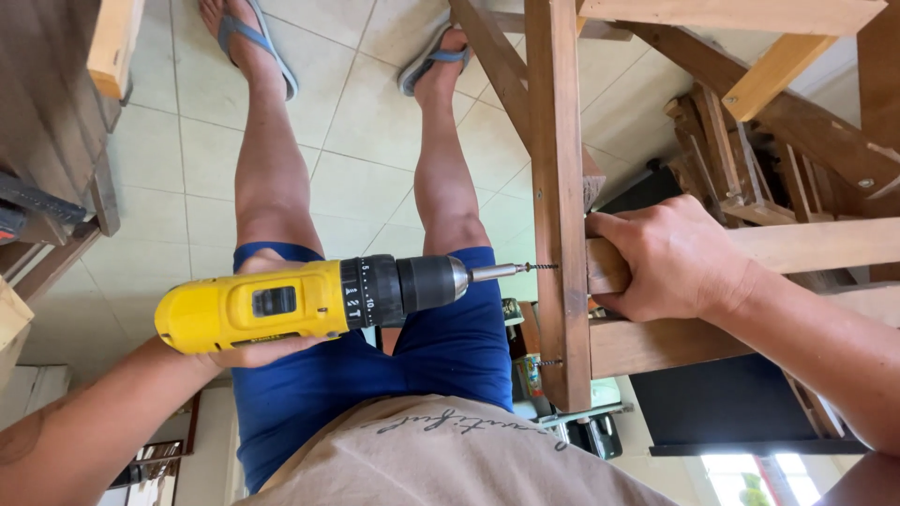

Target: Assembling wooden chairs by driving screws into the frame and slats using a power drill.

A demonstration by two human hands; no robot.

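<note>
The yellow drill (309,298) sits in the middle, its bit pointing to 3 o'clock. The screw (542,267) at its tip touches the upright wooden post (560,201). The left hand (258,349) is wrapped around the drill's grip from under, mostly hidden. The right hand (670,260) is closed tight on the wooden rail (797,245) at 3 o'clock. I think the bit could slip off the screw if the drill tilts, or the rail could shift. The floor (361,141) lies beyond the legs. More wood at 1 o'clock is cut off.
</note>
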